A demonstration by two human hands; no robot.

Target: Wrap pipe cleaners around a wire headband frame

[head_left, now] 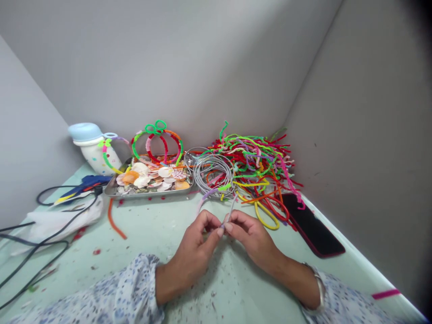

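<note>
Apparently, pipe-cleaner hoops (147, 144) had been completed and propped at the shell tray (148, 195). By the left hand (197, 247), a lilac-grey strand (232, 207) was pinched above the table (151, 227), gripped too by the right hand (258, 240), its shaping seemingly unfinished; heaped pipe cleaners (249, 157) were left unused.

Two hands (195, 247), one bottle (96, 155), one phone (315, 229)

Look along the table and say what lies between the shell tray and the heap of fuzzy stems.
In the head view, a coil of grey wire lies between the shell tray and the heap of fuzzy stems.
</note>
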